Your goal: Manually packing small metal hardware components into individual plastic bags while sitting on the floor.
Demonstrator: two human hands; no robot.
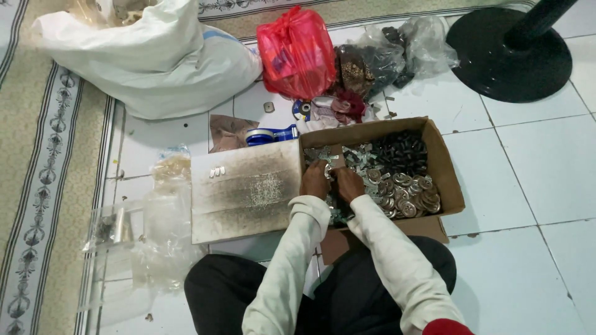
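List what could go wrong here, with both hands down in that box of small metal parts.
1. Both the left hand and the right hand are bare among the loose metal pieces; edges could nick the fingers.
2. The cardboard box holds separate piles, dark parts beside shiny ones; stirring could mix them.
3. The four small white pieces lie loose on the flat board by the left hand; a nudge could scatter them onto the tiled floor.

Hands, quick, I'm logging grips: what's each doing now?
Left hand: in the cardboard box among metal parts; grip cannot be told.
Right hand: same.
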